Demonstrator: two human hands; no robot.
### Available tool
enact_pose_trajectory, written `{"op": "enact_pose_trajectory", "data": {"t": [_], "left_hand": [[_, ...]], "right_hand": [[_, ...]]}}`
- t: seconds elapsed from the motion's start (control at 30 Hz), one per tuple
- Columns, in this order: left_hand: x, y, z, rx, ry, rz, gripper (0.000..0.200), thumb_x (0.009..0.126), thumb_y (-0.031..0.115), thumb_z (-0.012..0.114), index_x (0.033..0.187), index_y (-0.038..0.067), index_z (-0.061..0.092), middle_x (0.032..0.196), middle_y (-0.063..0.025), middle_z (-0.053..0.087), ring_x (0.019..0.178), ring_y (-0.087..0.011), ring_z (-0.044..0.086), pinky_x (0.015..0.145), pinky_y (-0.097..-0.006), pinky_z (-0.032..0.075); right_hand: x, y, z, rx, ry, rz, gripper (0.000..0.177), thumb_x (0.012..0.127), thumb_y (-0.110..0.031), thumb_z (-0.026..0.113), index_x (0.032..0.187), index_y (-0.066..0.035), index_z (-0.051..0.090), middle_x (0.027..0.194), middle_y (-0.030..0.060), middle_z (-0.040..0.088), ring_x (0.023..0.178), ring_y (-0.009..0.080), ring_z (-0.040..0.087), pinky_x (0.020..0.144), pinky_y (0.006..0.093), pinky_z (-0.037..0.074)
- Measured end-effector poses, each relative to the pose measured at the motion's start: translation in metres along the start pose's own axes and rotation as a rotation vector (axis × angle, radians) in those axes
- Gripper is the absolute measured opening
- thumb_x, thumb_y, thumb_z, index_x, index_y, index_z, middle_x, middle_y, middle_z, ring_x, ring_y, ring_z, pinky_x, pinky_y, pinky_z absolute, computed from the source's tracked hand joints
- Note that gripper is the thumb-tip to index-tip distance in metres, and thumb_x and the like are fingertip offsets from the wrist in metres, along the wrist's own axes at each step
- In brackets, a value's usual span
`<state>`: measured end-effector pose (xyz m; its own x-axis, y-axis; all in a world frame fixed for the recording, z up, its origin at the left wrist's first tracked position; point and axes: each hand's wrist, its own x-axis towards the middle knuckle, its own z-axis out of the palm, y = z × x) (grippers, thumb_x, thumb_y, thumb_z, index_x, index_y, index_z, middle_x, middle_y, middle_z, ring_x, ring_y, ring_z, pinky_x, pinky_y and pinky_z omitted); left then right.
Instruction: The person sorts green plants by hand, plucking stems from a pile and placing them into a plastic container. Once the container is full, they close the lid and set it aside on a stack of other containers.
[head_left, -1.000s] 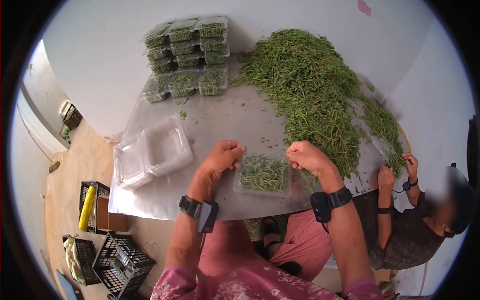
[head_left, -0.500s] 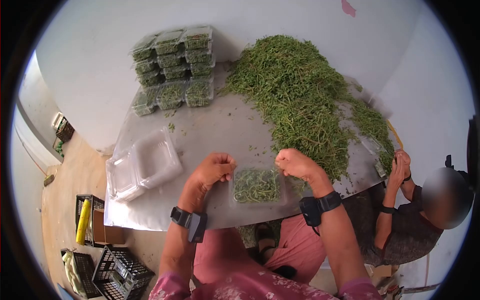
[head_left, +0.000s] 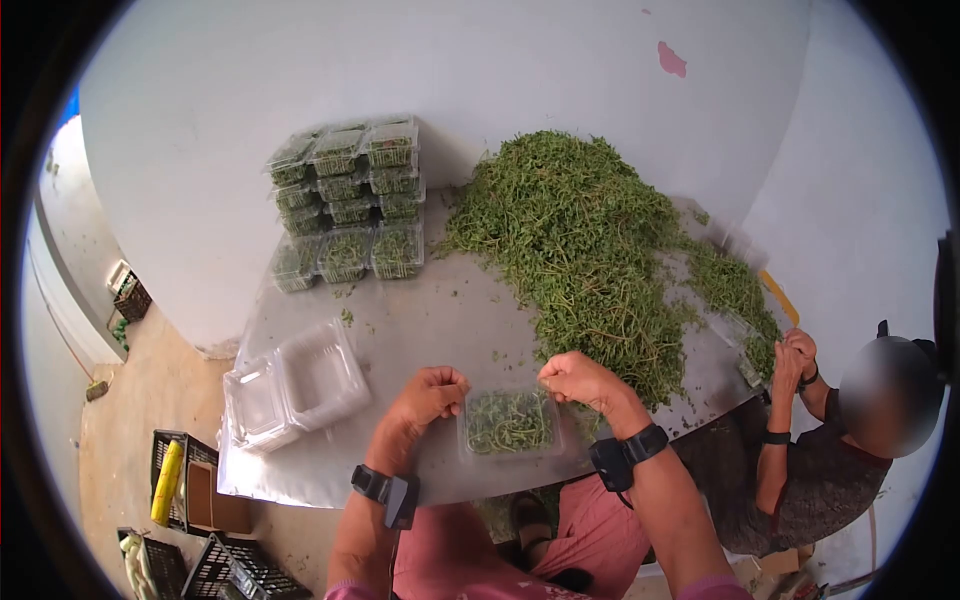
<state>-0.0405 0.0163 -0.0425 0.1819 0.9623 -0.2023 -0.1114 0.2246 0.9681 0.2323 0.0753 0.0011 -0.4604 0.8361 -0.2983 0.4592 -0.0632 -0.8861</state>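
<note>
- I am facing a grey-topped table (head_left: 440,320); my clock is centring on the clear box before me, with twelve pointing straight away from me.
- A great heap of greens (head_left: 570,250) is sprawling between twelve and one, trailing towards two.
- Another person (head_left: 830,490) is sitting out at three, both of that person's hands (head_left: 793,355) coming together near the table's edge.
- A stack of filled boxes (head_left: 345,205) is standing at eleven, close to the wall (head_left: 480,70).
- A black crate (head_left: 203,450) is resting on the floor (head_left: 110,470) between eight and nine, a yellow roll (head_left: 167,483) leaning in it.
- Empty containers (head_left: 300,385), nested and lying open, are sitting between nine and ten on the tabletop.
- The clear box (head_left: 508,423) is lying flat at the table's near side, between my hands, greens showing inside.
- My left hand (head_left: 428,396) is pinching at its ten o'clock corner, thumb and forefinger almost meeting, the other fingers curling in.
- My right hand (head_left: 585,384) is pinching likewise at the corner between one and two, hardly any gap showing at the tips.
- Dark wrist devices are circling both my wrists, the left one (head_left: 388,492) and the right one (head_left: 628,455).
- Leaf scraps (head_left: 347,318) are lying at ten, just below the stack.
</note>
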Motion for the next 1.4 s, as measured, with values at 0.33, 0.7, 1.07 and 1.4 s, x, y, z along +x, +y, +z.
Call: {"op": "enact_pose_trajectory", "data": {"t": [0.33,0.7,1.07,1.4], "left_hand": [[0.002,-0.001,0.004,0.040,0.066,0.018,0.007,0.087,0.010,0.064,0.085,0.004,0.062,0.068,0.0011,0.058,0.056,-0.0072,0.053,0.049,-0.0193,0.039],[0.004,-0.003,0.003,-0.025,0.088,-0.006,0.016,0.088,0.019,0.065,0.083,0.004,0.062,0.066,0.0000,0.057,0.054,-0.0079,0.052,0.047,-0.0211,0.038],[0.017,-0.015,0.000,-0.208,0.165,0.064,0.027,0.094,0.028,0.059,0.082,0.003,0.061,0.066,-0.0020,0.056,0.052,-0.0106,0.053,0.044,-0.0224,0.038],[0.015,-0.018,0.011,0.261,0.195,0.186,0.026,0.088,0.024,0.064,0.086,-0.002,0.065,0.071,-0.0100,0.064,0.059,-0.0170,0.061,0.057,-0.0329,0.049]], "right_hand": [[0.008,0.000,0.004,-0.387,0.032,-0.030,0.012,0.082,-0.008,0.061,0.086,0.002,0.066,0.070,0.0017,0.059,0.062,0.0096,0.051,0.055,0.0295,0.042],[-0.005,-0.004,-0.001,-0.134,-0.113,0.088,0.019,0.091,-0.012,0.057,0.099,0.003,0.064,0.074,0.0025,0.062,0.059,0.0065,0.054,0.050,0.0212,0.042],[-0.042,-0.030,-0.032,0.089,0.073,0.023,0.014,0.092,-0.011,0.057,0.094,0.002,0.061,0.074,0.0067,0.064,0.058,0.0080,0.056,0.051,0.0210,0.046],[-0.110,-0.145,-0.087,-0.064,0.222,-0.091,0.012,0.089,-0.011,0.060,0.090,0.001,0.060,0.067,0.0075,0.062,0.052,0.0099,0.056,0.048,0.0208,0.046]]}}
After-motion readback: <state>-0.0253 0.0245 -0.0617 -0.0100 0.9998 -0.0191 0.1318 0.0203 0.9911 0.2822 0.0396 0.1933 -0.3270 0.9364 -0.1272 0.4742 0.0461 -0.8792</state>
